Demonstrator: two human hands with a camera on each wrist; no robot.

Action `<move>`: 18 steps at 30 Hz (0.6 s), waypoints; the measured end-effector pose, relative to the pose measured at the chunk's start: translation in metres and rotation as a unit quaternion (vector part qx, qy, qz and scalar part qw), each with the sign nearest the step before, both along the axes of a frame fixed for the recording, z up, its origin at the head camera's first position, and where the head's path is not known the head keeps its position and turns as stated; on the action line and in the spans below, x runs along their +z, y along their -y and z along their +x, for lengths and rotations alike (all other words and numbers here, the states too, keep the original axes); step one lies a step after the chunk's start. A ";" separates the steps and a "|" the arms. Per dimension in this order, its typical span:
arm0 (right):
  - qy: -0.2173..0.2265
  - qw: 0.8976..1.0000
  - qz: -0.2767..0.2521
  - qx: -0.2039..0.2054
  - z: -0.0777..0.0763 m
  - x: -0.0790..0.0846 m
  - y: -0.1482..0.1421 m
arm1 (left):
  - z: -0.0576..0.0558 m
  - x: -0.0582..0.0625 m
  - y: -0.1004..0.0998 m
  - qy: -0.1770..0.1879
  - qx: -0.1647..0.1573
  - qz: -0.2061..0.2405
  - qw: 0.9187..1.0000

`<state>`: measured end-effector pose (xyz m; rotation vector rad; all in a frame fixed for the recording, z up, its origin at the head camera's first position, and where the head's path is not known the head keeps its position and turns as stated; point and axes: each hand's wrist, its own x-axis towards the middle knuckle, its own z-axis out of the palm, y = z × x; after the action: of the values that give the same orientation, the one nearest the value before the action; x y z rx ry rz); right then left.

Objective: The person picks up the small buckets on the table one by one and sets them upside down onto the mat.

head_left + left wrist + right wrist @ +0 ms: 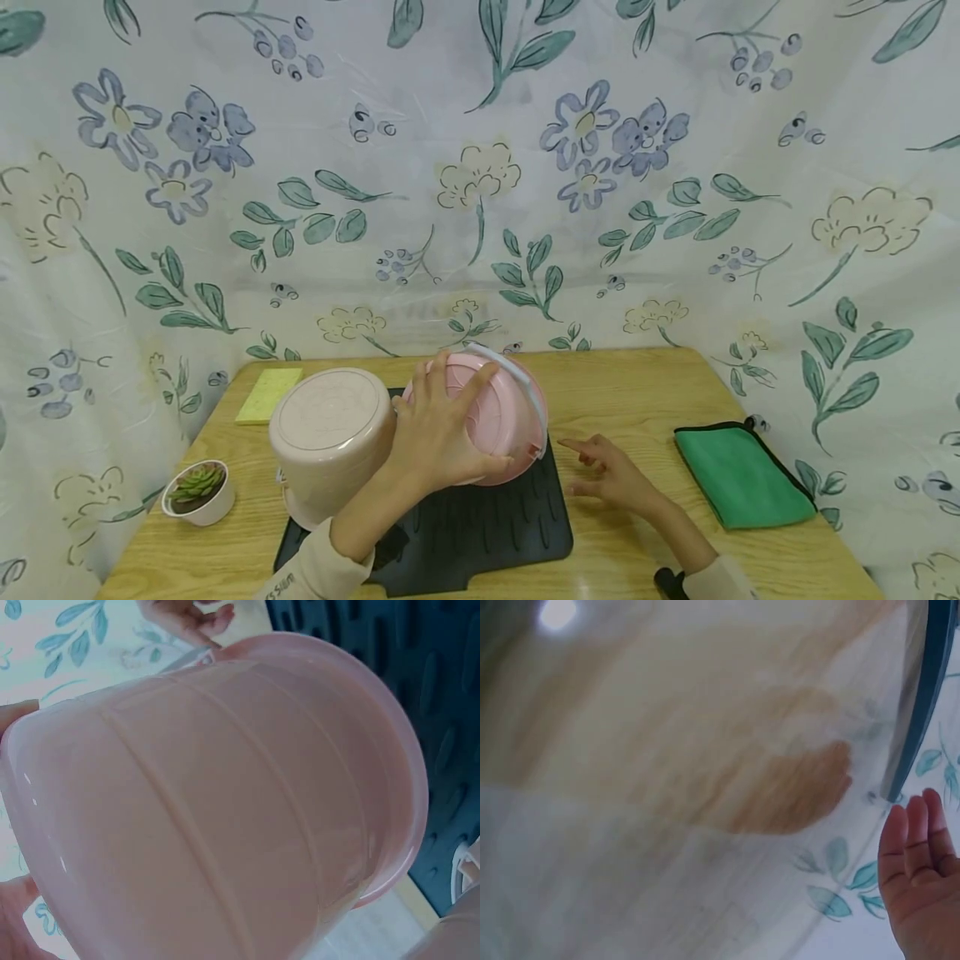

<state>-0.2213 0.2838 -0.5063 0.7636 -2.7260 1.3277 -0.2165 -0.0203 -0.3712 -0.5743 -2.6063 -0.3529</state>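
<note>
My left hand (435, 433) spreads its fingers and thumb round the base of a pink bucket (517, 408) and holds it tilted over the black ribbed mat (510, 521). The bucket's base faces me and its mouth points away; a pale handle (528, 387) arcs along its right side. In the left wrist view the ridged bucket wall (225, 802) fills most of the picture. To the right of the bucket, apart from it, my right hand (611, 479) holds nothing, index finger extended. Beside my left forearm a beige bucket (330, 442) stands upside down on the mat.
A small succulent in a white pot (217, 504) stands at the left of the wooden table (615, 392). Behind the beige bucket lies a yellow rectangular cloth (266, 396). A green cloth with black edging (742, 475) lies at the right. Patterned curtain (480, 233) hangs behind the table.
</note>
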 end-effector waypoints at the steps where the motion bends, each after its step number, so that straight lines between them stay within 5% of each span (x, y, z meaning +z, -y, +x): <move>1: 0.001 1.000 -0.001 0.004 0.000 -0.001 0.000 | 0.000 0.000 0.000 0.002 0.002 -0.002 1.000; 11: -0.025 0.998 0.032 0.056 0.001 -0.003 0.005 | -0.006 0.002 -0.001 0.046 0.011 -0.005 0.999; 18: 0.007 0.995 0.085 0.046 0.005 -0.002 0.005 | -0.012 0.003 -0.001 0.084 0.016 -0.013 0.996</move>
<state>-0.2167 0.2788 -0.5088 0.9040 -2.8759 1.1298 -0.2288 -0.0190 -0.3677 -0.5327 -2.7821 -0.3711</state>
